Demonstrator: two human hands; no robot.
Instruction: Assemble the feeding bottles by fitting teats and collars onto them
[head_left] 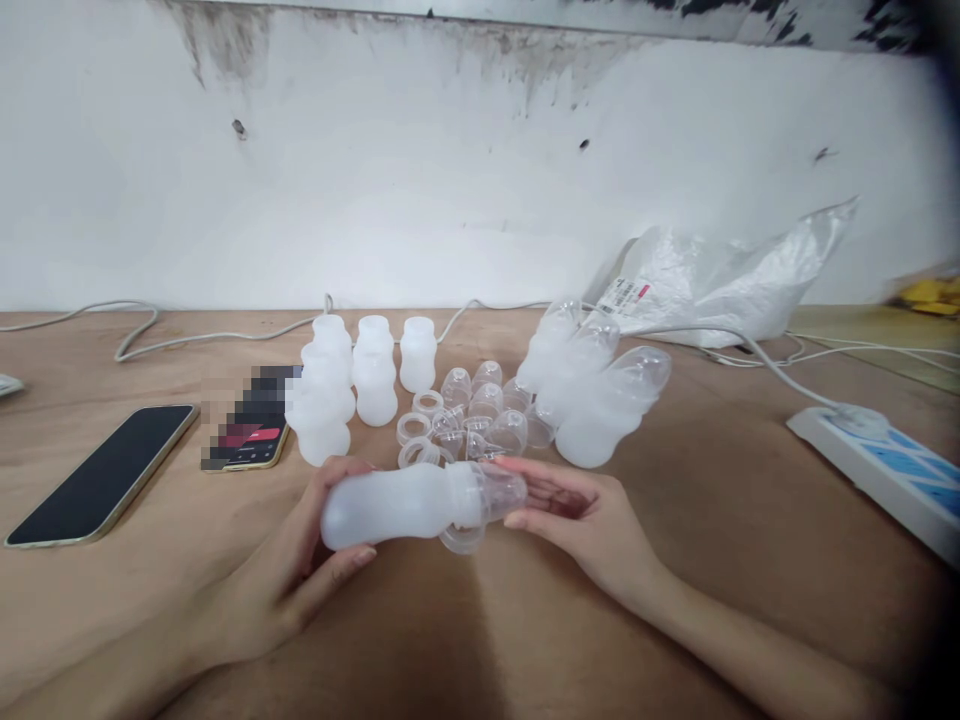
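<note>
A frosted white baby bottle [390, 505] lies sideways above the table's near part, its top toward the right. My left hand [292, 575] is closed around the bottle's base end. At the other end, a clear dome-shaped cap [506, 492] covers the bottle's top. My right hand [600, 520] has thumb and fingers on either side of that cap, gripping its tip. Just under the bottle's neck shows a clear ring [463, 541]. Behind the bottle, several loose collar rings [414, 428] and clear caps [487, 402] lie close together.
Several uncapped bottles [418, 355] stand at the back left; several capped ones [592, 435] stand tilted-looking at the right. Two phones [109, 475] lie left. A plastic bag [705, 285], white cables [750, 345] and a power strip [892, 465] occupy the right. A wall [420, 200] rises behind.
</note>
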